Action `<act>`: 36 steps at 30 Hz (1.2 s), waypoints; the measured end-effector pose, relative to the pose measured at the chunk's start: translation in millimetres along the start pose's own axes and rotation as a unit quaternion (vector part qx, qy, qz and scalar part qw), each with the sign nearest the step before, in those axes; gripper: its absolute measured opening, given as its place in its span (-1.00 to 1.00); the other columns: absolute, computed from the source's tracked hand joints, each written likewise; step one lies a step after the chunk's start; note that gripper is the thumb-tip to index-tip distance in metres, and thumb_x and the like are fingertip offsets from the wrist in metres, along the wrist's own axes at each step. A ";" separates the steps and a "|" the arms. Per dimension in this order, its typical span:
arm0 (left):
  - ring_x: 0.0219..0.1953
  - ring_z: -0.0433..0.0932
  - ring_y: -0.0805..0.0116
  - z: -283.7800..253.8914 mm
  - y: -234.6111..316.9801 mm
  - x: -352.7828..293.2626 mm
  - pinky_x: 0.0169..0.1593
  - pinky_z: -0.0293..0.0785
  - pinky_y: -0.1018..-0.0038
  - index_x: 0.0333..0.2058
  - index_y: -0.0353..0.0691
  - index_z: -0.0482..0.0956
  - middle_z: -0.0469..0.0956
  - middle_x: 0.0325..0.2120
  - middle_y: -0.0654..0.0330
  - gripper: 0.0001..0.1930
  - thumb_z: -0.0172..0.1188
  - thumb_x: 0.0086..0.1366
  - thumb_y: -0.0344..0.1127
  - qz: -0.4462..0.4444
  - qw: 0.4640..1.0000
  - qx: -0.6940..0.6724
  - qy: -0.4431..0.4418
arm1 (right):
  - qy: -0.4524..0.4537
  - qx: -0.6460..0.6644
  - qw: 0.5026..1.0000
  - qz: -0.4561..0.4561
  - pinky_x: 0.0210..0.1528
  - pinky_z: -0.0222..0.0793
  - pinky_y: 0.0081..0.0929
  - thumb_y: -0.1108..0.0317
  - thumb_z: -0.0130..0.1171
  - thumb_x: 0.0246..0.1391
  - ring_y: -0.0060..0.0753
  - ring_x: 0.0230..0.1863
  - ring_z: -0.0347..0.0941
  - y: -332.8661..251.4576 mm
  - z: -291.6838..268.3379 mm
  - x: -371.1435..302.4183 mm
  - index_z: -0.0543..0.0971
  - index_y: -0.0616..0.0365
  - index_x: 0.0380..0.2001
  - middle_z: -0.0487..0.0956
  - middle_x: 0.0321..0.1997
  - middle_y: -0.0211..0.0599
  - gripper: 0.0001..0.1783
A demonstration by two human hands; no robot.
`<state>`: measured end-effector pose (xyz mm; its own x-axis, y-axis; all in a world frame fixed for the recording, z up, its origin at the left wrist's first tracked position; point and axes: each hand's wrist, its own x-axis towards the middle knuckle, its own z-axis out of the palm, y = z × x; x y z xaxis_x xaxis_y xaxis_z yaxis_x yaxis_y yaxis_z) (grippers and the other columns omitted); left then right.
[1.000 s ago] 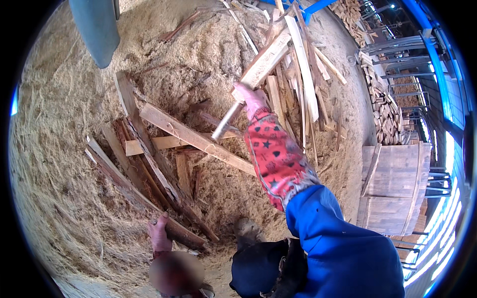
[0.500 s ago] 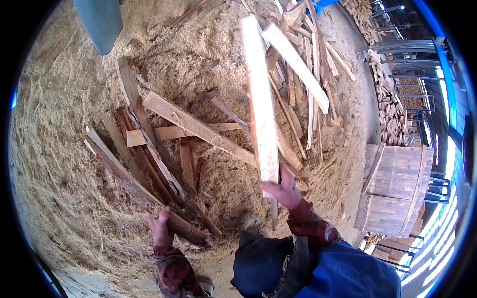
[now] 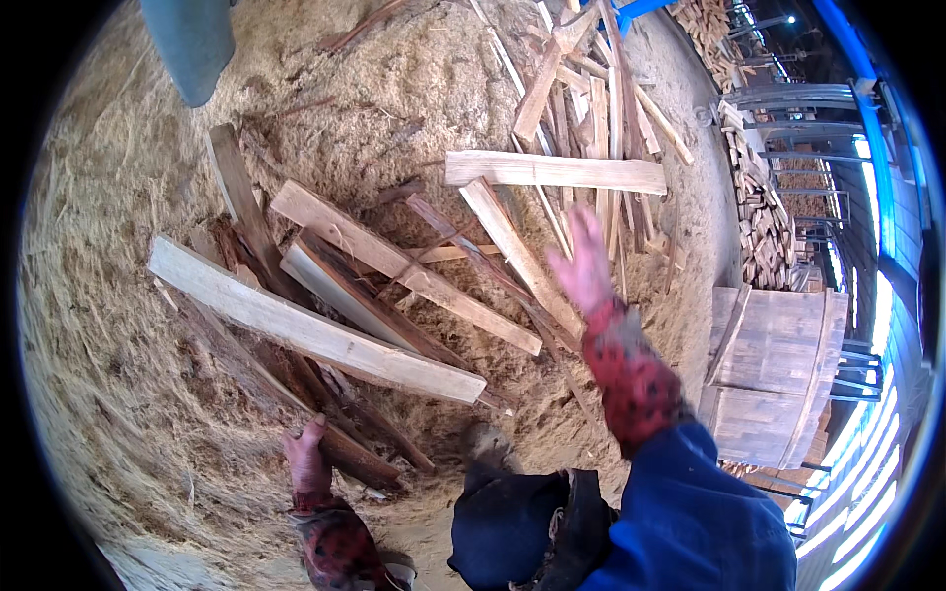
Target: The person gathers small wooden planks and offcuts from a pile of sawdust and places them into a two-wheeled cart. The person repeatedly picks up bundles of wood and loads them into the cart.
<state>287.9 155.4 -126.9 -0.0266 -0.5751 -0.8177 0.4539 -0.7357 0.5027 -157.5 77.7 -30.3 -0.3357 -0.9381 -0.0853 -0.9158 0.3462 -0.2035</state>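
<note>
My right hand point(image 3: 585, 264) is open, fingers stretched out, with nothing in it. It reaches over sawdust beside a pale crosswise board point(image 3: 557, 172) and a slanting bark-edged board point(image 3: 520, 258). My left hand point(image 3: 307, 459) is closed at the edge of a dark bark-covered slab point(image 3: 360, 459); part of its grip is hidden. A long pale board point(image 3: 315, 322) crosses the left-hand boards just above that slab. Behind it lies a brown-edged board point(image 3: 404, 268), tilted down to the right, above several other rough pieces.
Sawdust point(image 3: 118, 197) covers the ground. Thin offcuts point(image 3: 616, 108) are heaped at the far right. Stacked wood pieces point(image 3: 759, 192) and a large wooden panel point(image 3: 769, 369) stand along the right side, near blue metal frames point(image 3: 877, 197). A grey-blue object point(image 3: 192, 44) is at the upper left.
My right hand has let go of a long board and moved up and right. A long pale board now crosses the left pile. A board by the right heap now lies crosswise.
</note>
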 end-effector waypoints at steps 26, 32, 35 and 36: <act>-0.29 0.48 0.26 8.5 4.9 -2.8 -0.18 0.48 0.30 -0.03 -0.42 0.24 0.44 -0.25 0.03 -0.31 0.41 -0.08 -0.27 -0.013 0.999 0.030 0.033 | -0.251 0.059 0.960 0.111 0.38 -0.10 -0.13 -0.12 0.43 -0.34 0.08 0.37 -0.04 42.3 60.0 -42.8 -0.08 0.40 0.26 0.03 0.31 0.31 0.29; -0.29 0.47 0.28 12.7 3.7 -3.7 -0.19 0.46 0.35 -0.04 -0.45 0.28 0.46 -0.25 0.04 -0.30 0.41 -0.10 -0.23 -0.003 0.997 0.058 0.059 | -0.182 0.160 0.963 0.113 0.24 0.17 -0.09 0.16 0.37 -0.25 0.02 0.14 0.29 22.4 45.0 -51.8 0.13 0.39 0.04 0.32 0.06 0.27 -0.12; -0.26 0.46 0.28 -3.5 0.3 4.2 -0.17 0.44 0.35 -0.05 -0.47 0.30 0.45 -0.23 0.02 -0.28 0.43 -0.13 -0.19 -0.020 0.998 0.063 -0.016 | -0.097 0.127 0.987 0.002 -0.10 0.52 -0.12 0.39 0.28 -0.15 -0.07 -0.16 0.52 11.7 27.3 -59.6 0.13 0.32 -0.02 0.45 -0.09 0.18 -0.32; -0.24 0.46 0.29 -6.5 -1.9 5.0 -0.16 0.44 0.36 -0.07 -0.46 0.33 0.45 -0.22 0.03 -0.28 0.45 -0.15 -0.16 -0.017 0.998 0.064 -0.006 | -0.136 0.180 0.973 0.043 -0.14 0.54 -0.09 0.40 0.31 -0.15 -0.06 -0.16 0.52 -12.7 12.3 -58.5 0.11 0.35 0.01 0.44 -0.08 0.20 -0.27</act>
<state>292.7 156.3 -133.8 -0.0516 -0.5524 -0.8320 0.3351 -0.7944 0.5066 -123.5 128.3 -34.7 -0.2910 -0.8853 -0.3627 -0.7336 0.4498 -0.5094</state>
